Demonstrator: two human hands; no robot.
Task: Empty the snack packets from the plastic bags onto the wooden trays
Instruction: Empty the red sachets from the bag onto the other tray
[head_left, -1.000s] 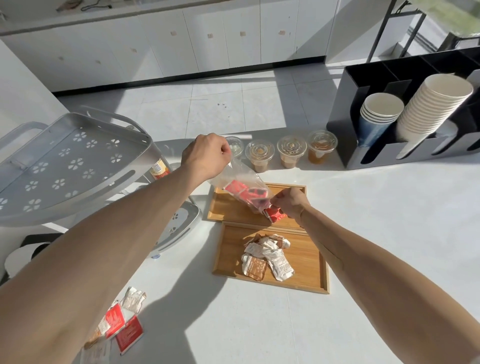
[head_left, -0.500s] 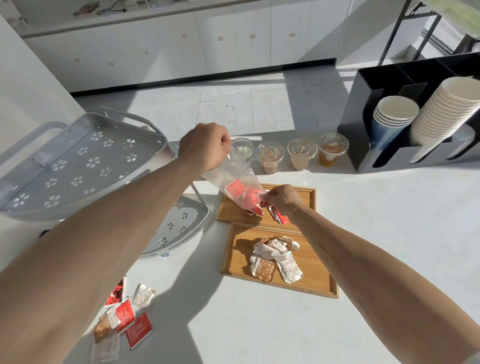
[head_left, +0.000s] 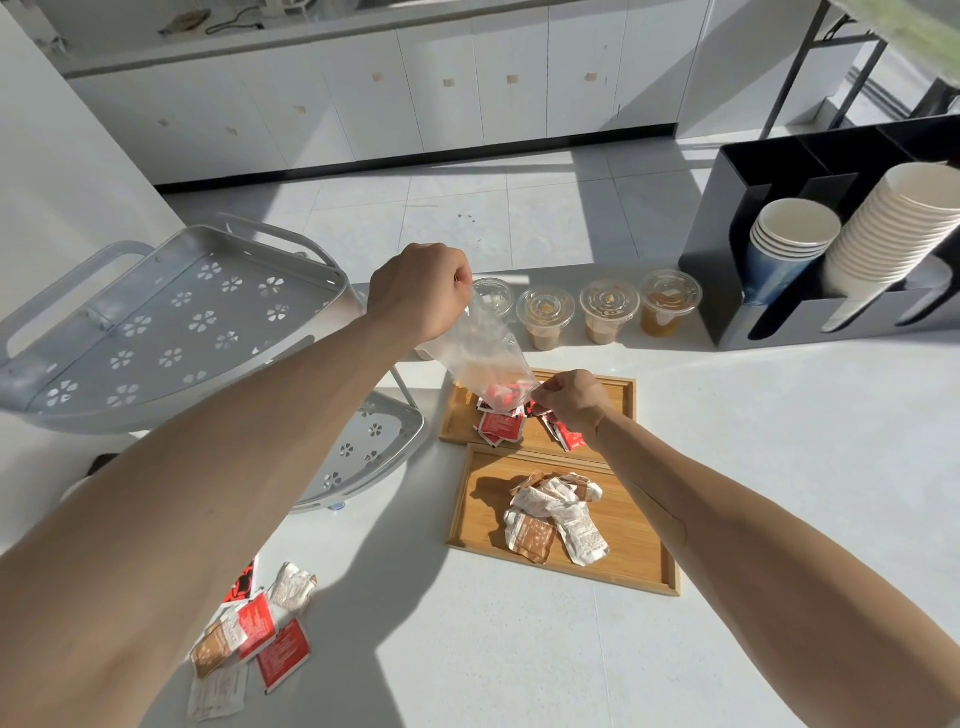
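Clear plastic bag (head_left: 480, 353), centre frame above far wooden tray (head_left: 618, 395): light, limp, slippery film; left hand (head_left: 421, 296) grip clamped on upper corner, right hand (head_left: 571, 402) pinching mouth, red packets (head_left: 501, 427) spilling.

A white bench (head_left: 727, 467) is carrying two wooden trays (head_left: 639, 566) side by side, four lidded cups (head_left: 608, 312) lining its far edge, a black cup holder (head_left: 737, 291) at the right, and loose packets (head_left: 260, 639) lying near the left.
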